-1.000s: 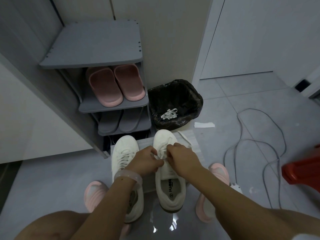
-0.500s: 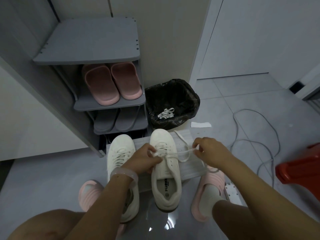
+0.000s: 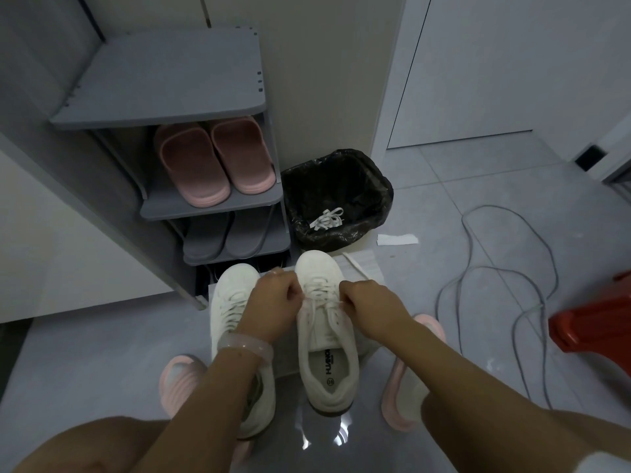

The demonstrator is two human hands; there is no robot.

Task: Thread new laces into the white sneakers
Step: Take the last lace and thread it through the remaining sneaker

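Note:
Two white sneakers stand side by side on the grey floor, toes toward the shoe rack. The right sneaker (image 3: 326, 356) has a white lace (image 3: 321, 291) crossing its eyelets. My left hand (image 3: 273, 302) is closed on the lace at the shoe's left side. My right hand (image 3: 367, 302) pinches the lace at its right side. The left sneaker (image 3: 232, 302) is laced and partly hidden by my left forearm. A loose lace end (image 3: 355, 266) lies on white paper behind the shoes.
A grey shoe rack (image 3: 191, 97) holds pink slippers (image 3: 215, 162) and grey slippers. A black-lined bin (image 3: 336, 199) beside it contains an old white lace (image 3: 327, 218). A grey cable (image 3: 495, 278) loops on the floor at right, near a red stool (image 3: 594, 322). My feet wear pink slippers.
My right hand, which had drawn the lace out to the right, has come back in to the shoe's eyelets. My left hand has stayed at the sneaker's left side.

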